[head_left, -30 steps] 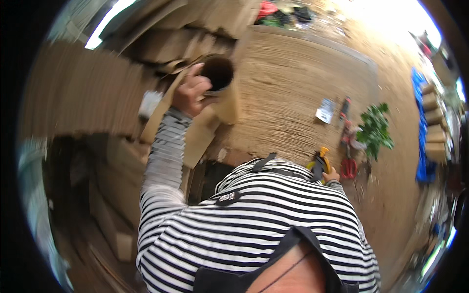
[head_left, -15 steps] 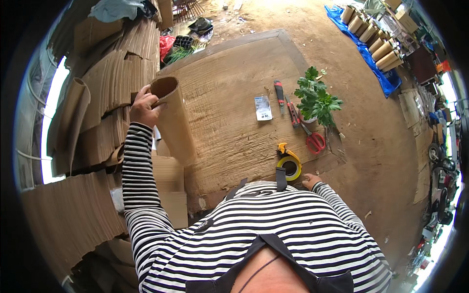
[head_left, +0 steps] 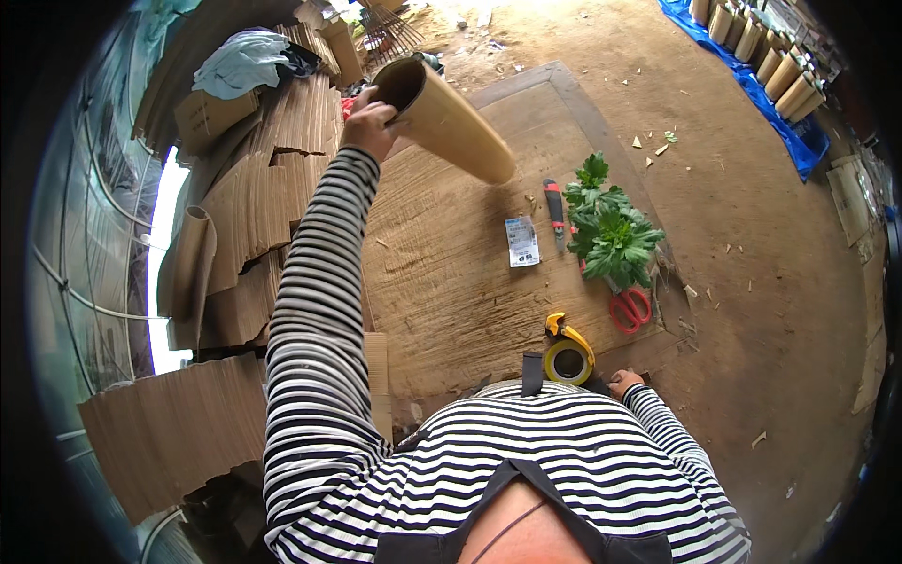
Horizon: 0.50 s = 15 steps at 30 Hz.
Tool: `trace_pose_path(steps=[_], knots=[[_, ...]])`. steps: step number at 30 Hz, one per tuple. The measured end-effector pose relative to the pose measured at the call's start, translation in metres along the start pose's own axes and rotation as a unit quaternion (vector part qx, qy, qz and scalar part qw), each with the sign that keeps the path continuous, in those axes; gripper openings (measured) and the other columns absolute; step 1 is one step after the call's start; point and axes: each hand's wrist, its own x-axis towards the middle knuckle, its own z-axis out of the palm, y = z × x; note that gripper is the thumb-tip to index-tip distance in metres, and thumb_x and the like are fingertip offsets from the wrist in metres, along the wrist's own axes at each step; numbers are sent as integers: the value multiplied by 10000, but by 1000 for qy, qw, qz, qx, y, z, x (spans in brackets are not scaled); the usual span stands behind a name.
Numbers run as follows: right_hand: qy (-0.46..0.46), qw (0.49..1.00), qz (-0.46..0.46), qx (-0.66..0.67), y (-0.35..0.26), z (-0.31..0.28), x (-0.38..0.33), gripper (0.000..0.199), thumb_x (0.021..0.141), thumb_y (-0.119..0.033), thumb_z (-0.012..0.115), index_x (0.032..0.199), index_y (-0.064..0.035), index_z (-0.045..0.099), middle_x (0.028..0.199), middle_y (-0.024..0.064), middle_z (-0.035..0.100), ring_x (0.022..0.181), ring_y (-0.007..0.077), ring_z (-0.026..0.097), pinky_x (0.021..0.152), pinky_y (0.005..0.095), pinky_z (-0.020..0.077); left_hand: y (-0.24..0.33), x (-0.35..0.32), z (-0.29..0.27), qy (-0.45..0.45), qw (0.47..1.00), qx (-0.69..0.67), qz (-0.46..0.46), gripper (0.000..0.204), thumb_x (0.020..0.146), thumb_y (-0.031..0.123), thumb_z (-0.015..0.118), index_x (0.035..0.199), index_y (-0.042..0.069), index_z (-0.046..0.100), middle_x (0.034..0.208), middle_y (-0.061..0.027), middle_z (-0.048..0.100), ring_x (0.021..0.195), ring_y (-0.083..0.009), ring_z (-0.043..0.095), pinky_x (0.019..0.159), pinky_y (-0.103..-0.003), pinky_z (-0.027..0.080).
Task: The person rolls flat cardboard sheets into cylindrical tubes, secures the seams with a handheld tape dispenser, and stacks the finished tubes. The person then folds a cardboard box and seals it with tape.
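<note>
My left hand (head_left: 369, 129) reaches far out over the table and is closed on the rim of a tan cardboard sleeve (head_left: 460, 127). The sleeve is tilted, its hollow end by my fingers and its other end out over the wooden table (head_left: 442, 273). Low at the table's near edge rests my right hand (head_left: 624, 382), its fingers curled; what they hold, if anything, is hidden. Close to it lies a yellow tape dispenser (head_left: 568, 352) with a roll of tape. Beyond are red-handled scissors (head_left: 630, 311), a red-and-black utility knife (head_left: 554, 209) and a white printed packet (head_left: 522, 242).
A leafy green plant (head_left: 615, 230) stands at the table's right side, partly covering the tools. Stacked flat cardboard (head_left: 268, 174) fills the left, with a pale cloth (head_left: 241, 64) on top. Several similar sleeves (head_left: 789, 75) sit on a blue sheet (head_left: 742, 89) at far right.
My left hand has lifted the cardboard sleeve and carried it farther away and to the right, tilting it over the table. My right hand stays by the near edge; the view has shifted.
</note>
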Motion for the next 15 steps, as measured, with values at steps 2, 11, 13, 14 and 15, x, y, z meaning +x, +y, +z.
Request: trace_pose_path(steps=[2,11,13,14,15], knots=[[-32,999,-28,2,11,-3,17,398,846,-305,630,1185,-97,625,1207,140,621,1124,274,580,969,362,456,15,35,10,-13,1000,23,-4,309,766,303,727,912,31,711,1023,-133,682,1207,-300,506,1030,-383,393],[-94,990,-100,-29,24,-9,45,398,849,-340,576,1162,-99,627,1136,117,652,1050,300,605,929,390,474,75,111,37,-39,999,-9,25,318,817,221,704,1086,58,660,1156,-86,628,1140,-251,552,1004,-359,443],[-82,991,-104,-32,14,-25,36,390,844,-336,585,1139,-87,637,1117,124,658,1040,300,611,910,386,482,75,103,36,2,998,6,55,363,806,206,714,1134,73,634,1205,-84,597,1160,-255,535,1018,-370,433],[-65,989,-136,0,17,-25,43,369,842,-329,589,1120,-93,649,1085,133,667,1023,296,620,894,386,487,69,97,42,15,998,-7,54,384,803,226,723,1146,82,630,1219,-89,586,1185,-262,517,1028,-377,426],[-58,988,-140,6,12,-35,37,362,842,-330,591,1112,-97,653,1073,130,671,1017,294,622,891,386,487,66,89,43,27,999,-3,44,393,801,236,728,1151,89,628,1231,-88,578,1190,-262,513,1028,-377,426]])
